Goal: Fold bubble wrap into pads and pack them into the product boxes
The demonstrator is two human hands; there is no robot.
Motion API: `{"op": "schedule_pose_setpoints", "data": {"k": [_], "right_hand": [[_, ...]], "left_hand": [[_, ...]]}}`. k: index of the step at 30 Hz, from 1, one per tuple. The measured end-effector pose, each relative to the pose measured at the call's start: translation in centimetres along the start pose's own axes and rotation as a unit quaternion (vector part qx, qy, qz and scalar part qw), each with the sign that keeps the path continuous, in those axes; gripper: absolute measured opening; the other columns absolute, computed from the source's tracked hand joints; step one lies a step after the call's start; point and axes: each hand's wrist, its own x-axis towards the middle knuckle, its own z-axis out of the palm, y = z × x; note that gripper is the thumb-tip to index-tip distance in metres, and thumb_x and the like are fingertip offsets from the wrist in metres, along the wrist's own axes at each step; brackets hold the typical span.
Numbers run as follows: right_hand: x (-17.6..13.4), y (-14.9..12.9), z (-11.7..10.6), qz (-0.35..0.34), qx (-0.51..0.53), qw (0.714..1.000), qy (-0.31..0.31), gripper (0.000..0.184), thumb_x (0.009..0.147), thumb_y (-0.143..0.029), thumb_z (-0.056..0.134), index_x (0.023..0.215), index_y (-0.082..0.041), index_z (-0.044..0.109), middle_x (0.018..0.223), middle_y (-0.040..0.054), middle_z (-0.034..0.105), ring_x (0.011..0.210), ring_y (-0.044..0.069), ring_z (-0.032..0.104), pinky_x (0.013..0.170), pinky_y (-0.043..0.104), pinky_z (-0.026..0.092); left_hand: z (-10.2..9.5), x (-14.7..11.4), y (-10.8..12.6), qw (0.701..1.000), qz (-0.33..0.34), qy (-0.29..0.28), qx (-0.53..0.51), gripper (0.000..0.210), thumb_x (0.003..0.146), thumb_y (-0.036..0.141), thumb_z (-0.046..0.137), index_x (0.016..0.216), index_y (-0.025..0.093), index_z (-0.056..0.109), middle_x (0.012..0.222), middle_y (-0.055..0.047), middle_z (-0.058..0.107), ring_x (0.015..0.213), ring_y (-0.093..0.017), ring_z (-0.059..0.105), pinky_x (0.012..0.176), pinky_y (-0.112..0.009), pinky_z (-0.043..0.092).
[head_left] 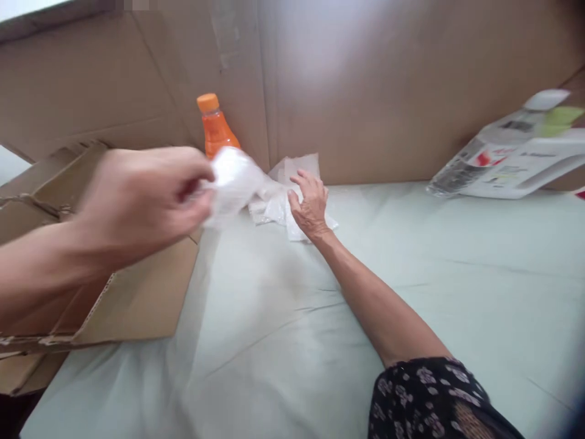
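My left hand (146, 192), smeared by motion, is closed in a pinch at the left. From its fingertips a blurred, translucent white sheet of bubble wrap (235, 183) stretches to the right. My right hand (309, 204) reaches forward with its fingers apart, over a small pile of bubble wrap (299, 230) by the cardboard wall. Nothing shows in its grasp. Where the sheet meets the pile, I cannot tell them apart. Just behind the sheet stands a bottle of orange liquid with an orange cap (217, 127), its lower part hidden.
An open cardboard box (141, 299) sits at the left, flaps spread. Tall cardboard (388, 91) walls the back. At the right, a clear bottle (484, 155) leans against a white jug with a handle (525, 177). A pale green cloth (256, 353) covers the surface, slightly creased.
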Motion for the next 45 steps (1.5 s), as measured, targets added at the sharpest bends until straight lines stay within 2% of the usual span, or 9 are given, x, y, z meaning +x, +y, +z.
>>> {"op": "schedule_pose_setpoints", "data": {"k": [3, 7, 12, 17, 24, 31, 36, 41, 45], "right_hand": [[-3.4, 2.7, -3.4, 0.012, -0.042, 0.998, -0.048, 0.037, 0.093, -0.026, 0.050, 0.125, -0.021, 0.068, 0.146, 0.0126, 0.060, 0.137, 0.031, 0.049, 0.110, 0.048, 0.037], [-8.1, 5.0, -5.3, 0.034, -0.063, 0.993, -0.097, 0.035, 0.089, -0.022, 0.055, 0.120, -0.019, 0.070, 0.140, 0.0147, 0.064, 0.133, 0.032, 0.051, 0.106, 0.047, 0.039], [-9.6, 5.1, -5.4, 0.031, -0.044, 0.991, -0.119, 0.034, 0.090, -0.019, 0.056, 0.120, -0.018, 0.071, 0.140, 0.0148, 0.064, 0.136, 0.032, 0.049, 0.108, 0.048, 0.037], [-9.3, 5.3, -5.5, 0.041, -0.042, 0.987, -0.153, 0.032, 0.092, -0.021, 0.056, 0.121, -0.018, 0.070, 0.138, 0.0142, 0.066, 0.136, 0.032, 0.049, 0.108, 0.048, 0.037], [-9.1, 4.8, -5.9, 0.051, -0.045, 0.985, -0.159, 0.031, 0.094, -0.024, 0.055, 0.120, -0.017, 0.071, 0.138, 0.0148, 0.066, 0.133, 0.031, 0.051, 0.105, 0.046, 0.038], [-9.0, 4.3, -6.1, -0.053, -0.055, 0.989, -0.126, 0.046, 0.095, -0.030, 0.053, 0.139, -0.018, 0.060, 0.148, 0.0162, 0.058, 0.134, 0.032, 0.050, 0.108, 0.048, 0.035], [-9.2, 4.5, -5.2, -0.029, -0.037, 0.996, -0.071, 0.043, 0.094, -0.033, 0.051, 0.132, -0.018, 0.064, 0.140, 0.0184, 0.063, 0.126, 0.036, 0.056, 0.103, 0.054, 0.040], [-10.4, -0.2, -2.9, -0.076, 0.014, 0.990, -0.118, 0.043, 0.089, -0.027, 0.053, 0.129, -0.020, 0.067, 0.136, 0.0176, 0.066, 0.124, 0.036, 0.058, 0.101, 0.055, 0.045], [-11.2, -6.1, -1.7, -0.121, 0.046, 0.980, -0.151, 0.039, 0.089, -0.025, 0.053, 0.125, -0.022, 0.068, 0.136, 0.0153, 0.066, 0.124, 0.033, 0.060, 0.102, 0.053, 0.048]], "left_hand": [[5.3, 4.7, 3.1, 0.990, 0.044, -0.100, 0.091, 0.026, 0.088, 0.022, 0.050, 0.099, 0.016, 0.072, 0.088, -0.007, 0.071, 0.081, -0.021, 0.068, 0.072, -0.033, 0.051], [14.6, 9.4, 4.7, 0.986, -0.027, -0.146, 0.071, 0.033, 0.091, 0.013, 0.048, 0.118, 0.012, 0.067, 0.114, -0.018, 0.071, 0.111, -0.031, 0.065, 0.093, -0.046, 0.050], [24.6, 7.0, 4.8, 0.964, -0.087, -0.250, 0.001, 0.049, 0.096, 0.036, 0.054, 0.138, 0.012, 0.058, 0.150, -0.023, 0.053, 0.141, -0.037, 0.046, 0.115, -0.055, 0.036], [28.5, 4.4, 4.9, 0.954, -0.120, -0.273, -0.024, 0.063, 0.100, 0.042, 0.043, 0.155, 0.012, 0.040, 0.167, -0.021, 0.033, 0.156, -0.035, 0.028, 0.126, -0.058, 0.016], [23.9, 3.2, 7.0, 0.961, -0.189, -0.200, -0.041, 0.065, 0.101, 0.044, 0.045, 0.156, 0.010, 0.040, 0.169, -0.024, 0.026, 0.158, -0.037, 0.022, 0.127, -0.059, 0.013], [14.4, -17.0, 13.9, 0.962, -0.185, -0.097, -0.173, 0.048, 0.093, 0.023, 0.057, 0.141, 0.017, 0.056, 0.157, -0.019, 0.046, 0.150, -0.034, 0.040, 0.121, -0.053, 0.039], [5.5, -27.6, 14.4, 0.951, -0.294, 0.040, -0.089, 0.053, 0.090, 0.013, 0.062, 0.141, 0.026, 0.054, 0.142, -0.013, 0.058, 0.139, -0.030, 0.053, 0.115, -0.050, 0.047], [-1.7, -26.7, 9.1, 0.929, -0.294, 0.211, 0.084, 0.086, 0.075, 0.012, 0.081, 0.152, 0.031, 0.047, 0.164, -0.011, 0.033, 0.155, -0.038, 0.028, 0.128, -0.062, 0.025], [-1.2, -23.1, 4.6, 0.931, -0.291, 0.207, 0.078, 0.054, 0.079, 0.019, 0.081, 0.130, 0.027, 0.063, 0.168, -0.009, 0.027, 0.159, -0.041, 0.017, 0.128, -0.064, 0.019]]}}
